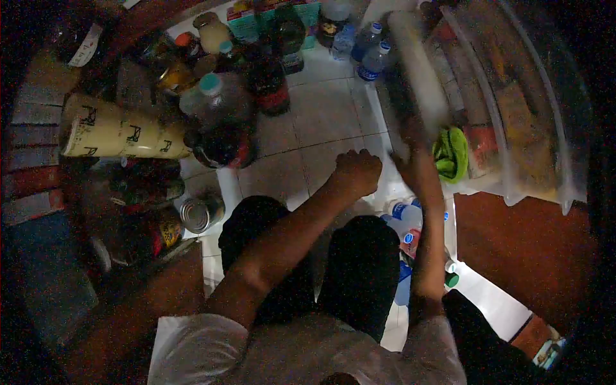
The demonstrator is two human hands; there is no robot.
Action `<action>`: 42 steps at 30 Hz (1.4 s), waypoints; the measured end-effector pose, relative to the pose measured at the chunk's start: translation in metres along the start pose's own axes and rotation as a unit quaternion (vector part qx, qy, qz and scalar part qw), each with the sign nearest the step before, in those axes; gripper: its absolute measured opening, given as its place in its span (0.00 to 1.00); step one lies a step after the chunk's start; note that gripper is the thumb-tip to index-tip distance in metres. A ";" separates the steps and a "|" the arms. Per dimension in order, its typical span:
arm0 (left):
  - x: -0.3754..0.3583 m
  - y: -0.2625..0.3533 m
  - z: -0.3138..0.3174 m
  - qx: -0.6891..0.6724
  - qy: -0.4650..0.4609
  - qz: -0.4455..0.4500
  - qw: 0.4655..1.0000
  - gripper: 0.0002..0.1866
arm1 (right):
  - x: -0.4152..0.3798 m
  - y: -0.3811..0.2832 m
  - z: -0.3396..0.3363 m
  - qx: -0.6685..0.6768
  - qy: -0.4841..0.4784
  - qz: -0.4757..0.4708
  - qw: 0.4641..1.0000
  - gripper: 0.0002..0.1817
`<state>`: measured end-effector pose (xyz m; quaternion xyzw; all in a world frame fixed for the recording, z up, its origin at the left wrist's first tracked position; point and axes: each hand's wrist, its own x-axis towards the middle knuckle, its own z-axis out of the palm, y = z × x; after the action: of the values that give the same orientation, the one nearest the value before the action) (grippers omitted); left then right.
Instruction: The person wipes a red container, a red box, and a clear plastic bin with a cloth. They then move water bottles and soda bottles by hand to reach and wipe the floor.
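My left hand (358, 172) is held over the tiled floor in front of my knees, its fingers curled into a fist. Whatever is inside the fist is hidden. Close beside it, my right hand (414, 167) is raised and smeared by motion, thumb toward the left hand. Just above the right hand stretches a long pale object (420, 70), also blurred; I cannot tell whether the hand holds it. A bright green cloth (451, 154) hangs right of the right hand. Below both hands, several water bottles (407, 224) with blue labels are bunched beside my right knee.
Large dark soda bottles (221, 122), jars and small water bottles (373, 61) line the floor's far and left sides. A yellowish patterned roll-shaped container (122, 131) and a metal can (200, 213) lie at left. Clear plastic bins (507, 109) and a brown panel (520, 256) flank the right.
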<state>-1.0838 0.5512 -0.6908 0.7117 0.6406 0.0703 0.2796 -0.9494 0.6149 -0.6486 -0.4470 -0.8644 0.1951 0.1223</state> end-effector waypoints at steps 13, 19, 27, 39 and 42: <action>-0.025 -0.031 -0.020 -0.127 -0.072 0.022 0.989 0.16 | 0.168 0.036 0.115 -0.138 0.039 0.076 0.987 0.22; -0.010 -0.063 -0.049 -0.073 -0.107 -0.108 0.986 0.20 | -0.010 0.018 0.082 0.114 0.159 0.039 0.980 0.13; 0.008 -0.062 -0.037 -0.103 -0.108 -0.062 0.987 0.22 | -0.203 -0.037 -0.139 0.139 0.252 0.357 0.889 0.13; 0.014 -0.023 -0.026 -0.115 -0.120 -0.019 0.986 0.26 | -0.250 0.246 -0.076 -0.053 0.109 0.362 0.924 0.18; 0.014 -0.027 -0.027 -0.089 -0.113 -0.035 0.989 0.26 | -0.250 0.287 -0.036 0.059 0.012 0.408 0.911 0.18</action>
<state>-1.1178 0.5736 -0.6850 0.6642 0.6209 0.0360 0.4147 -0.5850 0.5684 -0.7538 -0.7550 -0.5919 0.2734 0.0692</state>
